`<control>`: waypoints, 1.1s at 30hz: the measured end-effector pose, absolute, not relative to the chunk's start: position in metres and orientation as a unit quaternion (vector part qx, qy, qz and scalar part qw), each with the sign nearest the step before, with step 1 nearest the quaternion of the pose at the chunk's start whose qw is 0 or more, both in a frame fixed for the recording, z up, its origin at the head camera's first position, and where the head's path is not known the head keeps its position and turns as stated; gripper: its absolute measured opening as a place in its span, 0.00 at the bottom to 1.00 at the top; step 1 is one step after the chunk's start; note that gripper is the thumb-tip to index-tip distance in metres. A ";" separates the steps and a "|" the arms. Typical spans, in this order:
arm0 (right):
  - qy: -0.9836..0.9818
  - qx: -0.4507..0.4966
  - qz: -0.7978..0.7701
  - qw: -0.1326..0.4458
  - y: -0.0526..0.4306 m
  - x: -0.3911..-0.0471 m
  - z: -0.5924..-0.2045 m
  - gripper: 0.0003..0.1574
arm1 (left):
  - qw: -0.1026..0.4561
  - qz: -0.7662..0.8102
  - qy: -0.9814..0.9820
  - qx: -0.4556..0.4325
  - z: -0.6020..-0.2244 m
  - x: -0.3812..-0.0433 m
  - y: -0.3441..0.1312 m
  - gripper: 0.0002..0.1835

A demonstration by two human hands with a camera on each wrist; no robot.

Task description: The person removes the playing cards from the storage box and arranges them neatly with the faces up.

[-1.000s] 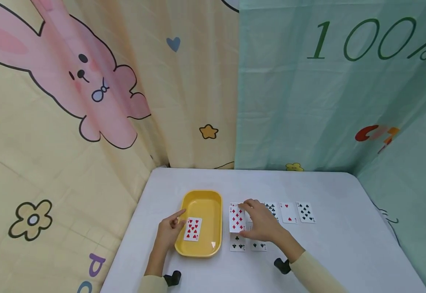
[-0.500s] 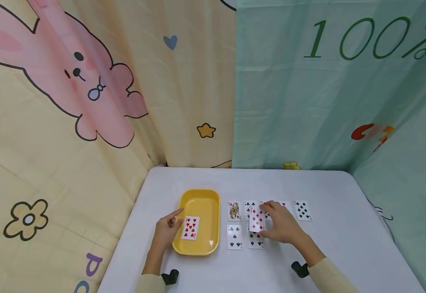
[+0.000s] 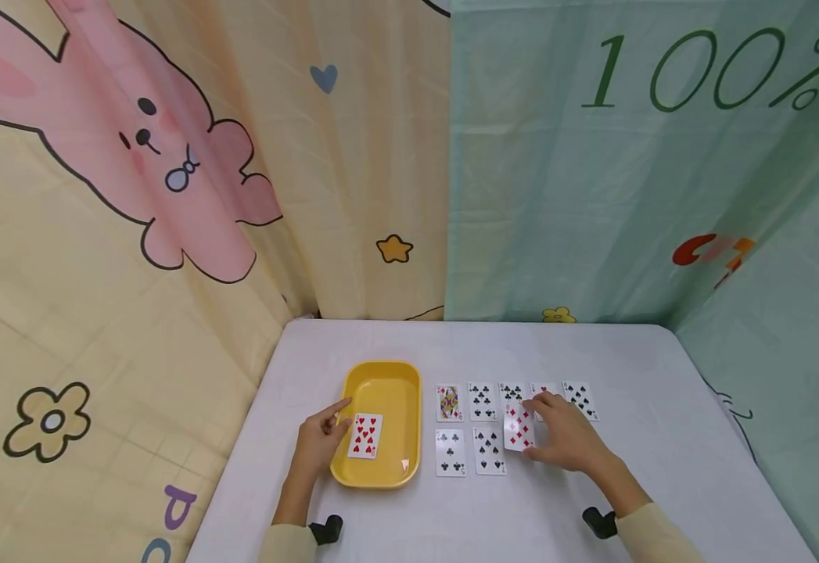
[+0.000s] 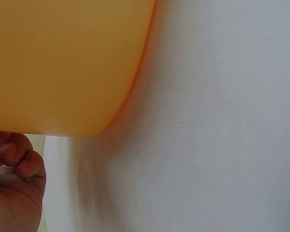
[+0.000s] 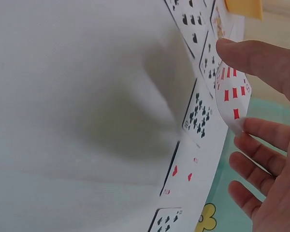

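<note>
In the head view my right hand (image 3: 565, 438) holds a diamonds playing card (image 3: 517, 428) by its two ends, between thumb and index finger. The right wrist view shows this card (image 5: 234, 96) bowed and raised above the table, with the other fingers free. It overlaps a clubs card (image 3: 511, 389) in the back row. My left hand (image 3: 316, 444) grips the left rim of a yellow tray (image 3: 400, 434), where a hearts card (image 3: 364, 436) lies face up. From the left wrist, curled fingers (image 4: 30, 162) show at the tray's edge.
The back row runs from a diamonds picture card (image 3: 449, 403) past a clubs card (image 3: 483, 401) and a two of hearts (image 3: 541, 387) to a spades card (image 3: 581, 400). In front lie another clubs card (image 3: 450, 453) and spades card (image 3: 490, 451). Curtains hang behind the white table (image 3: 634, 367).
My right hand has carried the diamonds card rightward, from over the leftmost cards to in front of the third back-row card. The left hand has kept its place at the tray.
</note>
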State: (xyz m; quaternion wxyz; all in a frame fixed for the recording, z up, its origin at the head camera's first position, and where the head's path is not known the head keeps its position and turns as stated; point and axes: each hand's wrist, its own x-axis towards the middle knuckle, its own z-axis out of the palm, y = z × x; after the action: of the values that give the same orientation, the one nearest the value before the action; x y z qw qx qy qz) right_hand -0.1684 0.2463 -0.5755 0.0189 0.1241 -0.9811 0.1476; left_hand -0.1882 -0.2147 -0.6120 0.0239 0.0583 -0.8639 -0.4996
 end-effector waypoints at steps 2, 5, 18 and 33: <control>-0.982 0.125 0.143 0.011 0.251 -0.167 -0.577 0.50 | 0.025 -0.501 -0.863 0.056 -0.612 -0.188 -0.215 0.21; -0.983 0.126 0.135 0.004 0.257 -0.163 -0.579 0.51 | 0.022 -0.502 -0.863 0.057 -0.613 -0.188 -0.216 0.21; -0.979 0.141 0.144 -0.017 0.271 -0.150 -0.597 0.50 | 0.018 -0.507 -0.860 0.060 -0.611 -0.189 -0.215 0.21; -0.975 0.172 0.140 0.003 0.256 -0.157 -0.603 0.52 | 0.014 -0.505 -0.861 0.058 -0.611 -0.188 -0.216 0.21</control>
State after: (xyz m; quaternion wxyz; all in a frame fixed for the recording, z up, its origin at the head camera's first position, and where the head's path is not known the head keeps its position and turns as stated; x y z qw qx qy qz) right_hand -0.1566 0.2560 -0.6028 0.0026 0.1720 -0.9751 0.1400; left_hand -0.1883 -0.2160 -0.6110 0.0142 0.0582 -0.8609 -0.5052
